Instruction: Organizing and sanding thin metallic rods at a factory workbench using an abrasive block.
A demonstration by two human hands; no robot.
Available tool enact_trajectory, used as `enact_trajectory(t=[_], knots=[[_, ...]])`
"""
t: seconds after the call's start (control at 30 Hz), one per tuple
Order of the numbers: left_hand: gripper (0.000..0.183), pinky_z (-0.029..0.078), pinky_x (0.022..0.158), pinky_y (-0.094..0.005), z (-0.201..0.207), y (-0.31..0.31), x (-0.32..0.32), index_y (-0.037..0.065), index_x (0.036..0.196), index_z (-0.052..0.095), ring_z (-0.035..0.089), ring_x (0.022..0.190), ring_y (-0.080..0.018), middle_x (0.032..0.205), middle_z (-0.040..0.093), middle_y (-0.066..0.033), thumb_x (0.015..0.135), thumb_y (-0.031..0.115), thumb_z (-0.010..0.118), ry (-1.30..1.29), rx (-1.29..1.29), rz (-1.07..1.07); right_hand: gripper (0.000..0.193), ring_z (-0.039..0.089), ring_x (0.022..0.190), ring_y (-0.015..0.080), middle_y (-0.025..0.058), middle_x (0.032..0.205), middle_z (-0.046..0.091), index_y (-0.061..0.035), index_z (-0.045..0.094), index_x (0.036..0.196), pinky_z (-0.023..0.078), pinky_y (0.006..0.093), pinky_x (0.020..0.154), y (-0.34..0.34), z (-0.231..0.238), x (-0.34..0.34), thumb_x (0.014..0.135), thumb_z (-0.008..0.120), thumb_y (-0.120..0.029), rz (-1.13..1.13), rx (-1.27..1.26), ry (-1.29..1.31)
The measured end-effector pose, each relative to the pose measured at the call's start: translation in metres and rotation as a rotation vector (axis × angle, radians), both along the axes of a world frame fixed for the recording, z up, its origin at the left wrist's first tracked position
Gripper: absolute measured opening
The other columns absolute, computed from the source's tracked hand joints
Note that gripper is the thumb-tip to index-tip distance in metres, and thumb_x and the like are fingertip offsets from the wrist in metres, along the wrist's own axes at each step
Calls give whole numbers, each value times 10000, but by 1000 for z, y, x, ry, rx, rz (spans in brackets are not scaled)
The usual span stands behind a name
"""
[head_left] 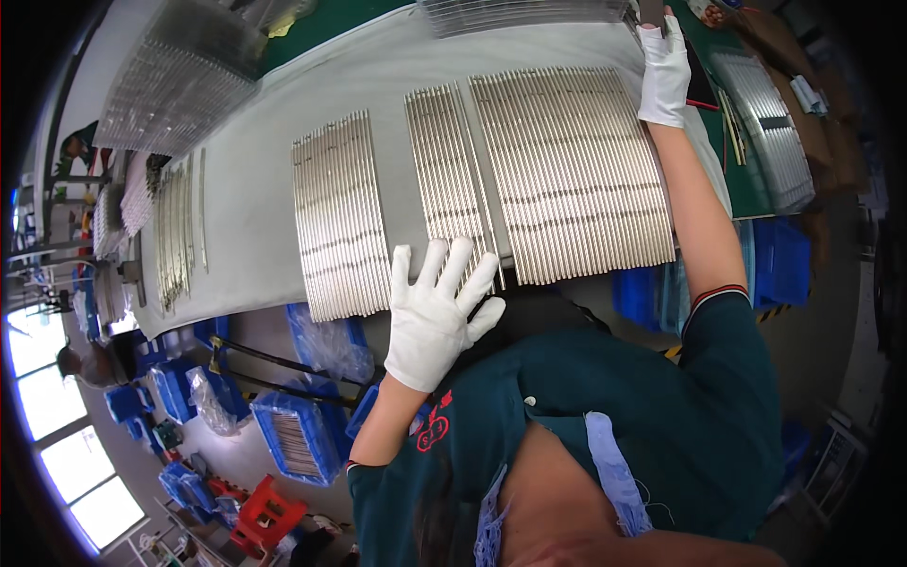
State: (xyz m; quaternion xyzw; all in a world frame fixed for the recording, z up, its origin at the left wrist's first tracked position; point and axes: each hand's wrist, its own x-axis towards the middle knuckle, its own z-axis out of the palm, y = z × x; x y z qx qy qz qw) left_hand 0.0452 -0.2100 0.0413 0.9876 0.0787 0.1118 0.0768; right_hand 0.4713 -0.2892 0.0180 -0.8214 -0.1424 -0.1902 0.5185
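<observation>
Slim silvery metal rods lie side by side on a pale table cover, in a left group (340,217), a narrow middle group (444,170) and a wide right group (576,180). My left hand (427,317), in a white glove, is spread over the near ends of the middle group, fingertips at the rods. Far to the right, past the wide group, my gloved right hand (665,80) reaches to the table's far side. Its fingers close on a flat grey-brown piece (652,13), cut off by the picture's edge, so its kind does not show.
More thin rods (178,231) lie at the table's left. Clear ribbed trays are stacked at the far left (179,85), with another (770,132) at the right. Blue crates (300,435) and a red stool (269,515) stand on the floor at the left.
</observation>
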Motion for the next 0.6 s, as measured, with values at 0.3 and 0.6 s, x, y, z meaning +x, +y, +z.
enact_trajectory(t=[0.3, 0.6], knots=[[698, 386, 1139, -601, 2, 5, -17, 111, 1416, 600, 561, 1254, -332, 1354, 584, -125, 839, 428, 833, 58, 22, 93, 568, 715, 1136, 330, 250, 1268, 732, 12, 570, 1514, 560, 394, 982, -3, -16, 10, 1003, 705, -193, 92, 101, -75], [696, 400, 1149, -611, -5, -12, 17, 118, 1405, 595, 576, 1250, -367, 1353, 590, -162, 827, 419, 839, -33, -47, -93, 557, 709, 1142, 332, 249, 1282, 728, 20, 564, 1517, 555, 382, 993, -3, -10, 5, 1004, 689, -159, 87, 84, -49]])
